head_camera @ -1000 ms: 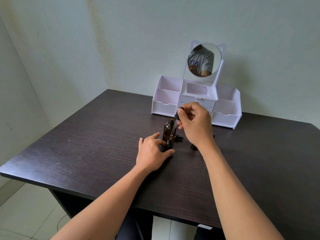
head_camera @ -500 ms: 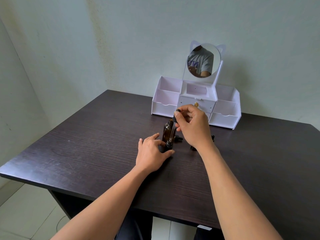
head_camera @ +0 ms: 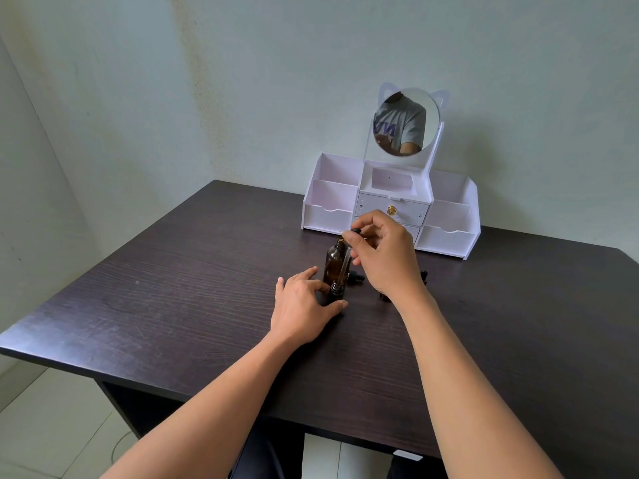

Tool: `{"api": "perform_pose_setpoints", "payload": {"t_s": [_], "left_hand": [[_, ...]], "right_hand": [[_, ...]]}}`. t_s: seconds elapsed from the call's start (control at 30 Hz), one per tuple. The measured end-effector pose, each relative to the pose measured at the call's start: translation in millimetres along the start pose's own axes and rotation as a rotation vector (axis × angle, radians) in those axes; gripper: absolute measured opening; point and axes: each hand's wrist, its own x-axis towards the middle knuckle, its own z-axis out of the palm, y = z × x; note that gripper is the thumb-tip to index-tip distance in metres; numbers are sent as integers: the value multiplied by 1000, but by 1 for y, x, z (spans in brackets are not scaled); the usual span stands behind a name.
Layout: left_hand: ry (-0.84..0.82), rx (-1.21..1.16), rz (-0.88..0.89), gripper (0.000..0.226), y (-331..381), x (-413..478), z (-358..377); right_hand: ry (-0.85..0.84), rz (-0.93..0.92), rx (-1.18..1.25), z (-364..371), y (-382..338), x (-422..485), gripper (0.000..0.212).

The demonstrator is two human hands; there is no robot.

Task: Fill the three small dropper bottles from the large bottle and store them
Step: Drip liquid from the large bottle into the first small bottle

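A large amber bottle (head_camera: 334, 261) stands uncapped on the dark table (head_camera: 193, 292). Just in front of it a small dropper bottle (head_camera: 336, 291) stands open, and my left hand (head_camera: 301, 307) holds it between thumb and fingers. My right hand (head_camera: 383, 254) pinches the black bulb of a glass dropper (head_camera: 344, 267), whose tip points down into the small bottle's neck. A black cap (head_camera: 358, 277) lies behind the bottles. Another small dark bottle (head_camera: 422, 275) shows partly behind my right wrist.
A white organizer (head_camera: 449, 233) with open compartments, a drawer with a gold knob (head_camera: 391, 210) and a cat-ear mirror (head_camera: 406, 121) stands at the table's back against the wall. The table's front edge is near my forearms.
My right hand has lowered slightly and shifted left with the dropper, bringing its tip into the small bottle's neck. My left hand has stayed on the small bottle.
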Motion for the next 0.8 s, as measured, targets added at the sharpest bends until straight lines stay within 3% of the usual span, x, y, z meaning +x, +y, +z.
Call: {"api": "perform_pose_setpoints", "payload": {"t_s": [0.27,0.43,0.63,0.8], "left_hand": [[2,-4,6,49,0,0,-1],[5,-13,-1,48,0,0,0],[-7,-12,-9,50,1,-1,-3],[-7,-15,-12,50,2,-2,-4]], "right_hand": [[8,-17,13,-1,-1,1,14],[101,-48,108,-7,-10,7,25],[198,-140,161,-12,-21,24,22],[166,-132,129,-8,-20,29,20]]}}
